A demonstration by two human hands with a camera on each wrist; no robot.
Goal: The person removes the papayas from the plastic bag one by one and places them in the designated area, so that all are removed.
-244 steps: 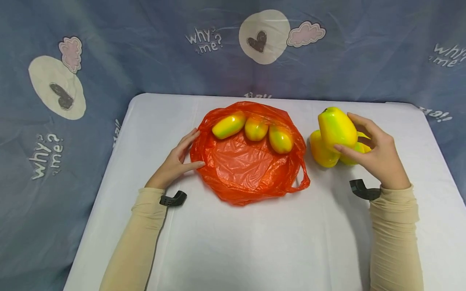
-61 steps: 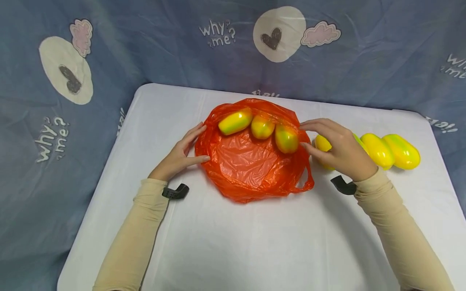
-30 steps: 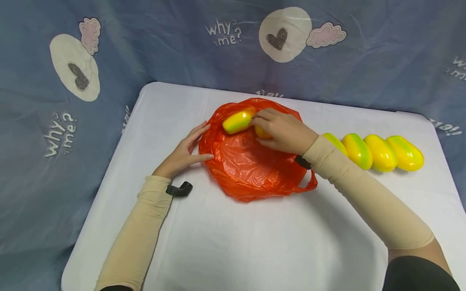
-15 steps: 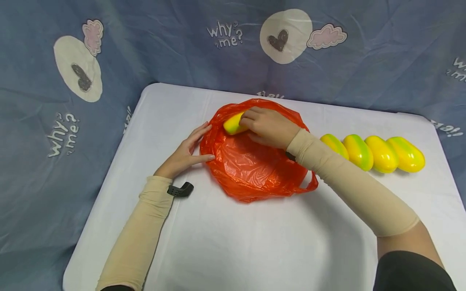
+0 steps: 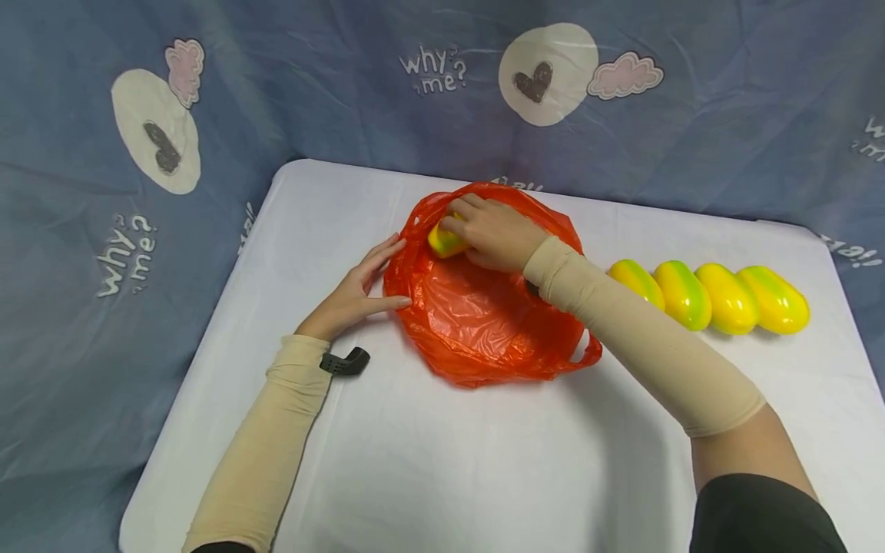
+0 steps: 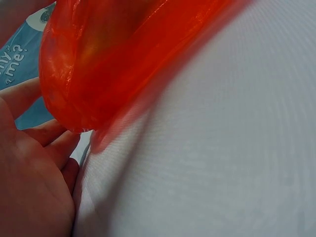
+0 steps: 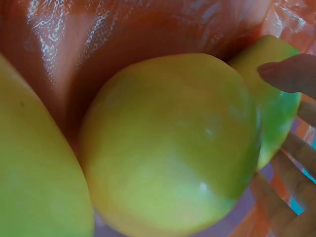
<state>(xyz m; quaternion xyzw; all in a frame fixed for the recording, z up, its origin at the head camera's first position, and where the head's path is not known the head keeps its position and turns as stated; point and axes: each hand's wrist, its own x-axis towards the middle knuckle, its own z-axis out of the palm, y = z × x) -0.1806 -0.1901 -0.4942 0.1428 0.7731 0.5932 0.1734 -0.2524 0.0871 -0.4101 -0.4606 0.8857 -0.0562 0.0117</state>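
Right hand: shifted onto the leftmost yellow-green fruit inside the red bag, fingers curled round it, leaving 2 bagged fruits free. Left hand: fingers apart, touching the bag's rim.

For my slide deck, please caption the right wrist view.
Right hand gripping one yellow-green fruit beside two others inside a red bag.

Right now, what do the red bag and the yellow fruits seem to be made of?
Red bag: thin, glossy plastic film, judging by its crinkles, shine and translucent wall. Yellow fruits: smooth and very shiny, with sharp highlights; perhaps moulded plastic or coated foam, though the look alone can't rule out real fruit.
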